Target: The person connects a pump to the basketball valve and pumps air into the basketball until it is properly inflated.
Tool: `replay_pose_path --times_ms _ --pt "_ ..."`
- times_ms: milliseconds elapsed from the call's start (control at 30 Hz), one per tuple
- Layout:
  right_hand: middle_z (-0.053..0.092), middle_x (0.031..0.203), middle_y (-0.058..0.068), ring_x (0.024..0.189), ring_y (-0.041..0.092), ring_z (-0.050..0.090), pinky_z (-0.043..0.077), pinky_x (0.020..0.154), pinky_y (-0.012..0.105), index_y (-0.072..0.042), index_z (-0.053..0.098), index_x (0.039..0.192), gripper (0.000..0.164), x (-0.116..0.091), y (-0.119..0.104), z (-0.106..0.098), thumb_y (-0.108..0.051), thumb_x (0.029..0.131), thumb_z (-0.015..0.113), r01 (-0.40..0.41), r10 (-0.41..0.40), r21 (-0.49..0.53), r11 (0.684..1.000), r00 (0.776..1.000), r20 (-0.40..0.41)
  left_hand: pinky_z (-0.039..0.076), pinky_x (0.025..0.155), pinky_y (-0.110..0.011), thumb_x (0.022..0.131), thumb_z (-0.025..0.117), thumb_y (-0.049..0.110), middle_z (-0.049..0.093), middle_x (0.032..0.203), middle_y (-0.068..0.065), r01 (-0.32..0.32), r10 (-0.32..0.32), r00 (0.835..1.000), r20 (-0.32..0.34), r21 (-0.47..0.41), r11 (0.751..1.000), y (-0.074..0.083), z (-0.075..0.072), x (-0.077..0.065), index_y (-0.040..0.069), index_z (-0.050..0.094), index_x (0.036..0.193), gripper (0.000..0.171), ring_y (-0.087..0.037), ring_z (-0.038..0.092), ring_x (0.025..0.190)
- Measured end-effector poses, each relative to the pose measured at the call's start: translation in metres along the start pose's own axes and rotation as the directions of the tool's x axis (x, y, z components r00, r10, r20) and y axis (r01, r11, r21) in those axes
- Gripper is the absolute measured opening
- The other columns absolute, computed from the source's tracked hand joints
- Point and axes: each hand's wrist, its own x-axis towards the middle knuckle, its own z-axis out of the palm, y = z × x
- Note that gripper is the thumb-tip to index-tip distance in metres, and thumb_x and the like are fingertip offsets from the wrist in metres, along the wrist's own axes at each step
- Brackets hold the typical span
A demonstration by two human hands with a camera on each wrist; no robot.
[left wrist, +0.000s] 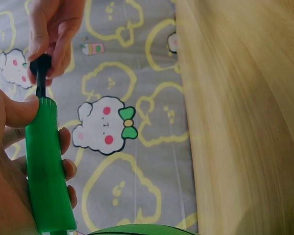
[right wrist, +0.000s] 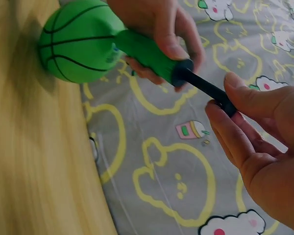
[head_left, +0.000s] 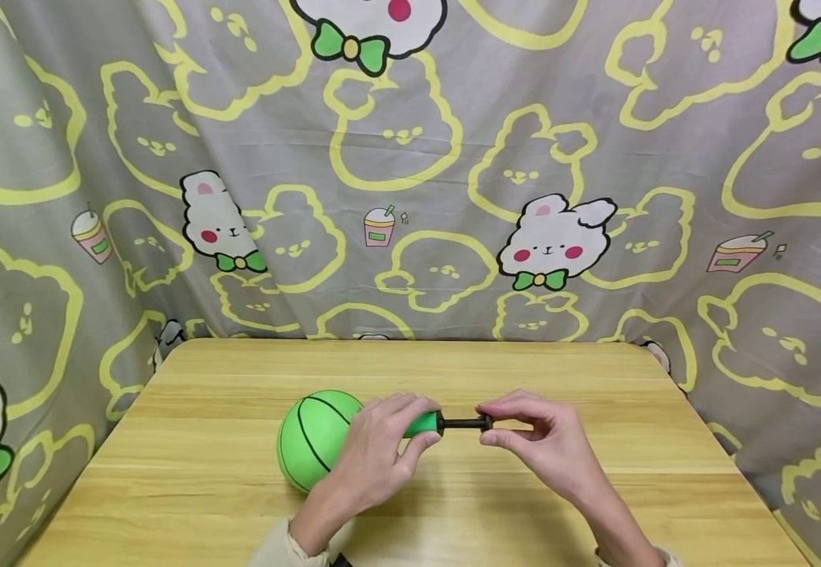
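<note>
A green ball [head_left: 314, 441] with black lines, like a small basketball, sits on the table at the left. My left hand [head_left: 385, 445] grips the green barrel of a hand pump [left wrist: 48, 161], its fingers wrapped round it. The barrel's far end points at the ball and meets its side in the right wrist view. With thumb and fingertips, my right hand [head_left: 541, 437] pinches the black end of the pump's handle [right wrist: 226, 105]. A length of black rod [head_left: 463, 424] shows between the barrel and that handle. Behind my left hand, part of the ball is hidden.
The wooden table [head_left: 559, 504] spreads under both hands. A grey curtain [head_left: 445, 213] with yellow outlines and white cartoon animals hangs behind and along the sides of the table. Near my left sleeve, a small dark object [head_left: 342, 561] peeks in at the bottom edge.
</note>
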Motion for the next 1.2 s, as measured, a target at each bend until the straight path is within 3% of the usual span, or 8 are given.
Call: replay_pose_path --times_ms 200,400,767,1200 --pt "0.072 0.108 0.02 0.101 0.023 0.071 0.059 0.077 0.041 0.011 0.073 0.112 0.03 0.0 0.007 0.016 0.013 0.081 0.077 0.02 -0.02 -0.005 1.0 1.0 -0.018 0.051 0.075 -0.033 0.098 0.067 0.036 0.07 0.102 0.007 -0.01 0.01 1.0 0.011 0.003 1.0 0.002 0.002 -0.001 0.018 0.071 0.113 0.024 -0.007 0.064 0.087" --pt "0.072 0.108 0.014 0.101 0.021 0.071 0.059 0.078 0.041 0.006 0.074 0.114 0.031 -0.002 0.009 0.024 0.009 0.084 0.078 -0.015 0.015 -0.01 1.0 1.0 -0.006 0.053 0.078 -0.035 0.101 0.062 0.04 0.071 0.102 0.006 -0.028 0.028 0.999 0.026 0.014 1.0 0.003 0.004 -0.001 0.019 0.071 0.113 0.026 -0.008 0.066 0.09" --pt "0.07 0.109 0.014 0.104 0.025 0.07 0.058 0.08 0.042 -0.002 0.075 0.111 0.028 -0.002 -0.001 0.006 0.004 0.084 0.081 -0.056 0.057 -0.021 0.998 0.996 0.071 0.051 0.074 -0.031 0.101 0.063 0.038 0.067 0.1 0.014 -0.006 0.009 0.998 0.065 -0.046 0.999 0.004 0.003 0.0 0.023 0.068 0.111 0.018 -0.002 0.061 0.086" --pt "0.068 0.114 0.019 0.107 0.023 0.067 0.058 0.081 0.045 0.003 0.073 0.112 0.031 -0.003 -0.016 -0.028 0.012 0.082 0.078 -0.059 0.061 -0.028 0.998 0.995 0.079 0.049 0.07 -0.027 0.101 0.064 0.037 0.067 0.097 0.013 0.012 -0.011 1.0 0.026 -0.059 0.998 -0.003 -0.002 0.0 0.022 0.069 0.11 0.019 -0.002 0.059 0.082"
